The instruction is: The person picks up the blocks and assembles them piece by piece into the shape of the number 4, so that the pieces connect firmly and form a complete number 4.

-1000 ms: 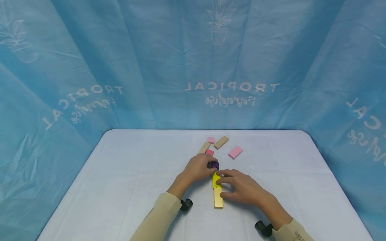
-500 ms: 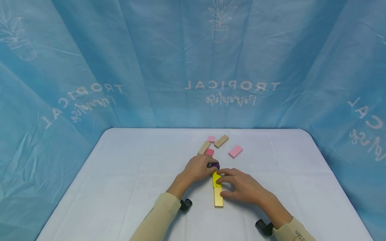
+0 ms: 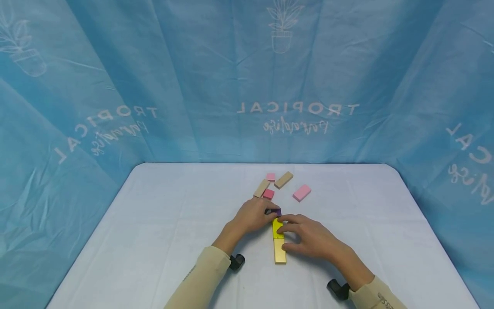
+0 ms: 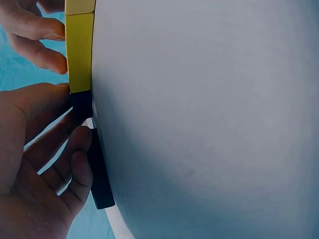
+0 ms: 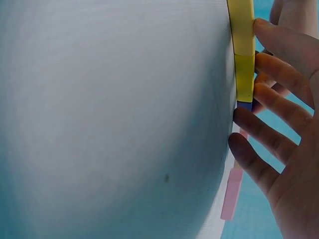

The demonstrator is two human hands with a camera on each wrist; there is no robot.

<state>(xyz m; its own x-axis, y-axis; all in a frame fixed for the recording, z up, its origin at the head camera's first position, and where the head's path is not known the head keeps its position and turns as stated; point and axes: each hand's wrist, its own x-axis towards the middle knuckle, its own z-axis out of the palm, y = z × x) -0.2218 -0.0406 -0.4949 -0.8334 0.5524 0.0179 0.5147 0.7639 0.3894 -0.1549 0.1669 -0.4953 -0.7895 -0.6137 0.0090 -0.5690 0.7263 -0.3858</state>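
Note:
In the head view, a pale yellow block (image 3: 280, 251) and a bright yellow block (image 3: 277, 229) lie end to end in a line. At the far end of the bright one is a small dark purple block (image 3: 278, 212), pinched between thumb and forefinger of my left hand (image 3: 251, 215). The left wrist view shows this purple block (image 4: 83, 105) against the yellow block's end, partly covered by fingers. My right hand (image 3: 310, 238) rests its extended fingertips along the right side of both yellow blocks. A longer dark block (image 4: 101, 174) lies by my left outer fingers.
Beyond my left hand lie a red block (image 3: 268, 194), two tan blocks (image 3: 262, 188), a small pink block (image 3: 271, 177) and a larger pink block (image 3: 302, 193). The white tabletop (image 3: 173, 223) ends at a blue curtain (image 3: 208, 86).
My left fingers and the purple block have shifted slightly toward the bright yellow block, and the thumb covers more of the purple block. My right hand stays in place against the yellow blocks.

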